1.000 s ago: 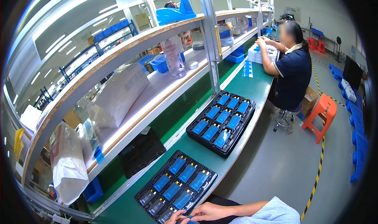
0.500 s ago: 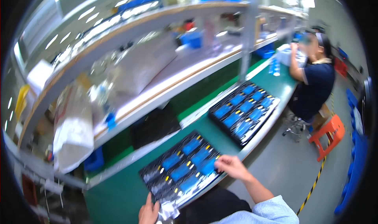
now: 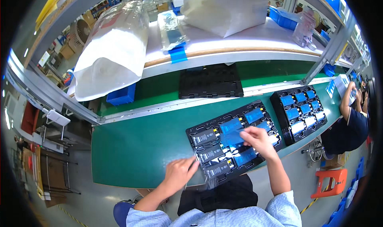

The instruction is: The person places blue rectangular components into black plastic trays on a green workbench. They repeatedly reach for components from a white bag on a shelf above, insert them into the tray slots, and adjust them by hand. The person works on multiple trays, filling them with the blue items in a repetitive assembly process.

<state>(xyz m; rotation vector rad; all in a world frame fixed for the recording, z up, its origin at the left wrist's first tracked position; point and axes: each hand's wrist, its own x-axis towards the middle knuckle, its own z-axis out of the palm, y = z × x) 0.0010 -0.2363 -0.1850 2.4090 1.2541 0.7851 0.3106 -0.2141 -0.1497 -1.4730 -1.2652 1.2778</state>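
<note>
A black moulded tray (image 3: 263,105) lies on the green bench, with flat batteries in its pockets. Its left column shows bare black batteries (image 3: 210,152); the middle and right columns have blue faces, such as the blue-covered battery (image 3: 245,156) near the front. My right hand (image 3: 257,140) is closed in a pinch on the right end of a thin blue film (image 3: 230,138) over the tray's middle. Whether this film is off the battery below, I cannot tell. My left hand (image 3: 179,172) rests at the tray's left edge, fingers stretched out, beside some shiny clear plastic (image 3: 210,183).
A stack of black trays (image 3: 284,125) with more blue-covered batteries stands to the right. Behind lies a dark tray (image 3: 211,81) under the shelf (image 3: 239,51), which holds large plastic bags (image 3: 115,47). A co-worker (image 3: 349,125) sits far right, beyond an orange stool (image 3: 330,183).
My view has swung left and down. My right hand has moved from the tray's right front to its middle, where it pinches blue film. My left hand stays by the tray's left edge.
</note>
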